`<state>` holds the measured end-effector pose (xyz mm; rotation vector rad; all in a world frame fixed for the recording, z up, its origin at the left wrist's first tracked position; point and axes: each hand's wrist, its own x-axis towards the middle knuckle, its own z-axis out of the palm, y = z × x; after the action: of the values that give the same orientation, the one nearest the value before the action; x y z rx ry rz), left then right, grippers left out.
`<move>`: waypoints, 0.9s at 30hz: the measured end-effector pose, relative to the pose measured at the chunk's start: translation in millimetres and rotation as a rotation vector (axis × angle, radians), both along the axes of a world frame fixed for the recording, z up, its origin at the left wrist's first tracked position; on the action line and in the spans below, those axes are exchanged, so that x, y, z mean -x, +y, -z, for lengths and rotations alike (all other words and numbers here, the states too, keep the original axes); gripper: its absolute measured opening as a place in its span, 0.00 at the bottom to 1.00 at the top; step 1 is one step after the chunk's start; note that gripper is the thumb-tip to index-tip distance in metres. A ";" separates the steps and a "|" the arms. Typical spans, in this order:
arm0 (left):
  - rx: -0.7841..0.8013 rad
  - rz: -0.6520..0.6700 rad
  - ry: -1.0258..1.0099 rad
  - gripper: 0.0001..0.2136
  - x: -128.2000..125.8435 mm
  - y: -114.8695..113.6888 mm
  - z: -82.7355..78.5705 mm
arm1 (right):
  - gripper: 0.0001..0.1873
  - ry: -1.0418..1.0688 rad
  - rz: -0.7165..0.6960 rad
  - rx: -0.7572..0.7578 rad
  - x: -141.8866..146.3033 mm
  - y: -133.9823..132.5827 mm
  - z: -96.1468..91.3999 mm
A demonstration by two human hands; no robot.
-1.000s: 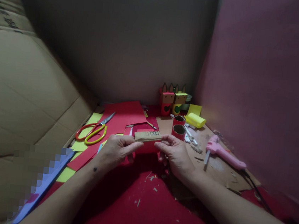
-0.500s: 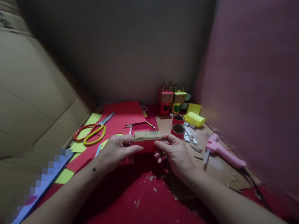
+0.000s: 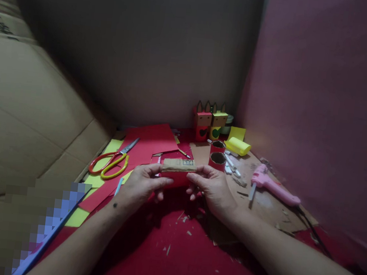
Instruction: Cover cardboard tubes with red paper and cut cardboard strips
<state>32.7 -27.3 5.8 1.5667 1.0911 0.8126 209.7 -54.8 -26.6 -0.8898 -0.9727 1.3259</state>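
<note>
Between both hands is a small cardboard piece (image 3: 178, 165), brown on top with a dark printed mark near its right end and red on the side facing me. My left hand (image 3: 147, 182) pinches its left end between thumb and fingers. At the right end, my right hand (image 3: 212, 184) grips it the same way. The piece is raised above the red tabletop (image 3: 172, 245). Just beyond my right hand stand two red-wrapped cardboard tubes (image 3: 217, 160), open at the top.
Scissors (image 3: 113, 161) with red and yellow handles lie left on red paper sheets (image 3: 152, 136). A pink glue gun (image 3: 273, 186) rests right on a cardboard sheet (image 3: 264, 211). Two eared paper figures (image 3: 202, 122) stand at the back, near rolled yellow paper (image 3: 240, 146). White sticks and scraps lie around.
Both hands and the cardboard piece stay nearly in place, with only a very slight shift to the left in view. The grip is the same.
</note>
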 end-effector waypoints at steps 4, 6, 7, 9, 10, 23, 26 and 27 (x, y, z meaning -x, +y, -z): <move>0.033 -0.015 -0.031 0.15 -1.3 -3.0 -2.8 | 0.10 -0.007 -0.004 -0.009 0.3 0.1 0.5; 0.030 -0.005 -0.049 0.16 -1.7 -3.3 -3.6 | 0.09 -0.008 -0.008 -0.014 0.8 0.0 0.5; 0.025 -0.002 -0.055 0.15 -1.8 -3.2 -3.6 | 0.09 -0.008 -0.009 -0.016 1.1 0.0 0.5; 0.017 -0.004 -0.056 0.14 -1.9 -2.7 -3.3 | 0.09 -0.007 -0.005 -0.016 1.4 0.2 0.7; 0.016 -0.012 -0.051 0.14 -2.0 -2.3 -3.0 | 0.10 -0.005 -0.002 -0.017 1.6 0.3 0.9; -0.035 -0.043 -0.071 0.16 -6.4 -5.1 -3.1 | 0.10 0.017 0.027 -0.032 1.6 0.5 1.0; -0.062 -0.084 -0.077 0.13 -7.1 -5.9 -1.1 | 0.09 0.030 0.016 -0.043 2.1 0.1 0.6; -0.070 -0.096 -0.078 0.13 -7.1 -5.7 -0.2 | 0.08 0.028 0.010 -0.043 2.3 0.0 0.5</move>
<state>39.9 -33.0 6.1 1.5366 1.0980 0.9782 207.4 -54.7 -27.1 -0.8405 -0.9702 1.3012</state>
